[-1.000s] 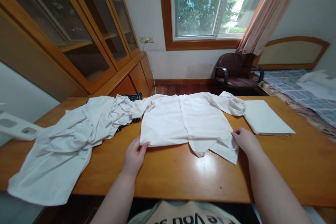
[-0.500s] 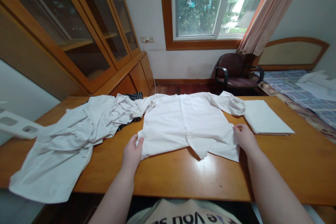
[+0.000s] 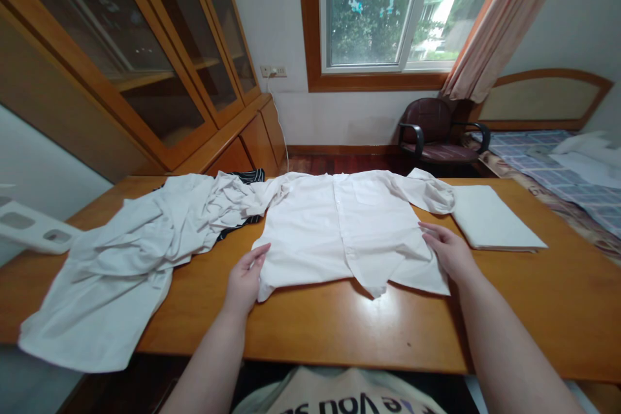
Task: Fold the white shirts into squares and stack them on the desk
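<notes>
Head view: we touch the white shirt (image 3: 310,226), spread nine-to-three, at two o'clock from left hand (image 3: 245,281), ten from right hand (image 3: 452,253), fingers (image 3: 261,250) narrow, grip unclear.

Beige top (image 3: 334,383), large dark lettering (image 3: 352,405) across front; left hand (image 3: 244,279), right hand (image 3: 451,253), forearms (image 3: 211,359) bare.

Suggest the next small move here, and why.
Probably smooth the central white shirt near its hem: the hem is uneven, with a pointed corner jutting out near the middle, and the left hand and right hand are at the shirt's side edges.
</notes>
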### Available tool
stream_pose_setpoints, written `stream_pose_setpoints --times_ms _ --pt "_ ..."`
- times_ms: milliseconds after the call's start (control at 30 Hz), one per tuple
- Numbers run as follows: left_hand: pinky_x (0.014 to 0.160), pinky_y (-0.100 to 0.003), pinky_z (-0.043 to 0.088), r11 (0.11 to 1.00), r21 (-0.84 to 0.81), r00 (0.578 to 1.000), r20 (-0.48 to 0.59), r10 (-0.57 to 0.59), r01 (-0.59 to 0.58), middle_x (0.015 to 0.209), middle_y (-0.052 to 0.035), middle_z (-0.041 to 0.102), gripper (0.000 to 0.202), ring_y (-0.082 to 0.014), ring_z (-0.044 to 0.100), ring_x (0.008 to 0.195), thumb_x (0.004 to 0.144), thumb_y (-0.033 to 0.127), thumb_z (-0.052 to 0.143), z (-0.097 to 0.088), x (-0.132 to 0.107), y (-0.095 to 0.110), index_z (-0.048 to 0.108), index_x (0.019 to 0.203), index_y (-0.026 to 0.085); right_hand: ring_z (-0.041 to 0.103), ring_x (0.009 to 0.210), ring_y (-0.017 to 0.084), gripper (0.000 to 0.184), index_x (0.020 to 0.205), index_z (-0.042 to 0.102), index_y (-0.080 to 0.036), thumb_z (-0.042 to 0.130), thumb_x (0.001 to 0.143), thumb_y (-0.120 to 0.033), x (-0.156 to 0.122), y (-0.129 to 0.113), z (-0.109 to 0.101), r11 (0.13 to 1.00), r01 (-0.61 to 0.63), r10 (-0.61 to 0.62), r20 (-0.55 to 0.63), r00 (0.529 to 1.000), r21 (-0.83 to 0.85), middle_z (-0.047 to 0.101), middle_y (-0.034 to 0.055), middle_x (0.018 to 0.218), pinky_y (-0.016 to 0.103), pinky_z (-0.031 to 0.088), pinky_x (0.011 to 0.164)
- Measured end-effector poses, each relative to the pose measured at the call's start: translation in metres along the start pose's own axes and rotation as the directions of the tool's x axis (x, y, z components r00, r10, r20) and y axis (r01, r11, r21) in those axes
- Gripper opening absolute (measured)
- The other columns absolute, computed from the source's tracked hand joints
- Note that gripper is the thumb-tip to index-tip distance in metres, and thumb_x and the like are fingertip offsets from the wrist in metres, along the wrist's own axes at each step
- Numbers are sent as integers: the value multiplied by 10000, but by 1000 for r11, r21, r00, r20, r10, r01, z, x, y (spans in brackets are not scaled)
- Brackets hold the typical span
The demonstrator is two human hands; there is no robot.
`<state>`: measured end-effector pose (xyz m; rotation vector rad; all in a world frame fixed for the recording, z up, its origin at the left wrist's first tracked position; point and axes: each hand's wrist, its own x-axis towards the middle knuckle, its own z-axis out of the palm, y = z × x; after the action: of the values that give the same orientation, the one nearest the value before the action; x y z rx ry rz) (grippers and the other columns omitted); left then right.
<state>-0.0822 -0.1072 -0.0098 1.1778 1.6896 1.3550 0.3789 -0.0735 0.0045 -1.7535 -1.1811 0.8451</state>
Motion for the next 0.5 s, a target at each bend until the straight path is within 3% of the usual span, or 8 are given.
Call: stream_pose_setpoints --times_ms 100,167,233,333,433,500 --pt "752 -347 535 990 -76 992 -33 -124 121 998 -123 701 541 -233 662 872 698 506 630 -4 6 -2 664 1070 115 648 801 216 460 1097 655 -160 621 720 -421 0 -1 -6 990 -87 85 23 996 115 709 86 954 301 491 670" --pt "762 -361 527 986 110 991 -48 -122 127 951 -106 705 423 -239 659 864 720 444 606 -7 9 -1 688 1004 141 648 805 233 398 998 692 -158 634 700 -416 1 0 -8 994 -107 108 15 994 -26 716 88 912 313 483 675" --pt "822 -384 507 920 390 999 -23 -41 46 950 -91 698 292 -251 643 914 761 363 550 -7 9 0 707 927 180 639 843 247 311 903 717 -182 631 695 -397 3 2 -8 963 -75 79 5 997 -260 718 75 890 325 467 716" --pt "906 -409 470 724 674 988 56 145 -145 1083 -100 652 284 -271 594 1025 799 276 471 -5 5 3 704 943 201 627 866 246 239 854 721 -225 589 727 -379 5 4 -6 846 -26 27 -6 1000 -532 710 51 892 333 448 745" --pt "970 -427 428 545 792 937 91 338 -274 1213 -118 589 320 -284 540 1114 821 248 447 0 -3 9 689 1023 191 617 885 239 246 871 717 -213 561 758 -366 5 3 -5 761 63 -105 -27 994 -646 687 70 966 340 451 781" --pt "1000 -425 404 470 789 879 175 444 -395 1245 -108 580 320 -271 521 1151 841 241 440 4 -10 14 682 1047 200 606 929 240 265 896 714 -192 552 775 -364 4 2 -4 726 157 -240 -33 970 -670 672 86 1008 349 444 851"
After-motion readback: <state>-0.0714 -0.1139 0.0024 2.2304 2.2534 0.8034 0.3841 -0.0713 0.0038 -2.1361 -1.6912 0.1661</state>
